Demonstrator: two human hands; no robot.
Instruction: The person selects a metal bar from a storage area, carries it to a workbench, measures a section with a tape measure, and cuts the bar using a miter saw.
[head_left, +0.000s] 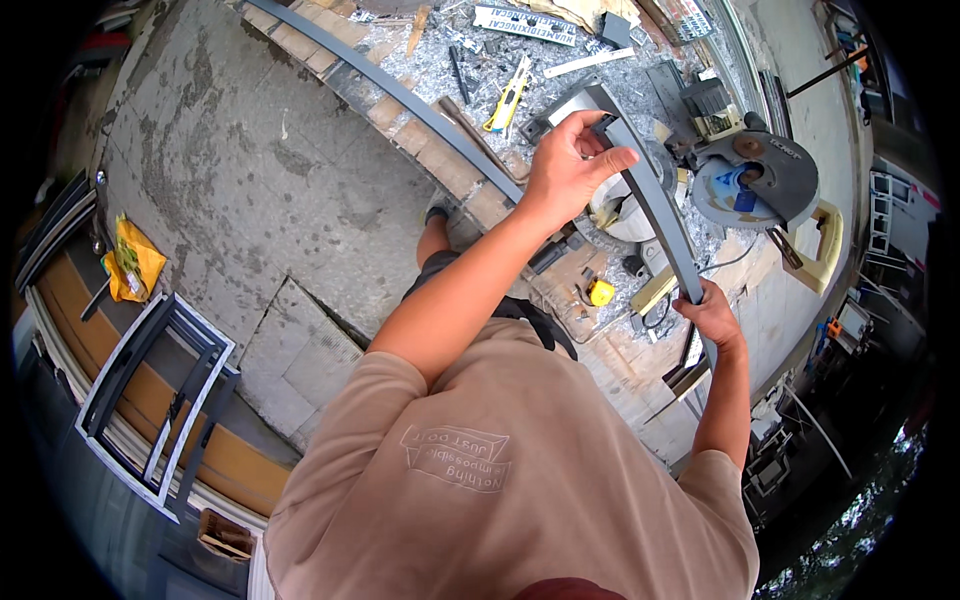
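Observation:
A long dark grey metal profile (652, 203) is held up over the workbench, slanting down to the right. At its upper end my left hand (572, 165) is closed, thumb stretched along the near side and fingertips curled at the end. My right hand (712, 313) is wrapped round the profile lower down, where it covers part of it. Behind the profile stands a miter saw (755, 180) with a round guard and a cream handle; the profile hides part of its base. A yellow tape measure (601, 292) lies on the bench between my forearms.
Metal shavings cover the bench (610, 350). On it lie a yellow utility knife (508, 95), a black pen-like stick (459, 75) and another long grey profile (400, 90) along the left edge. A yellow bag (133, 262) and window frames (160, 400) are at the left.

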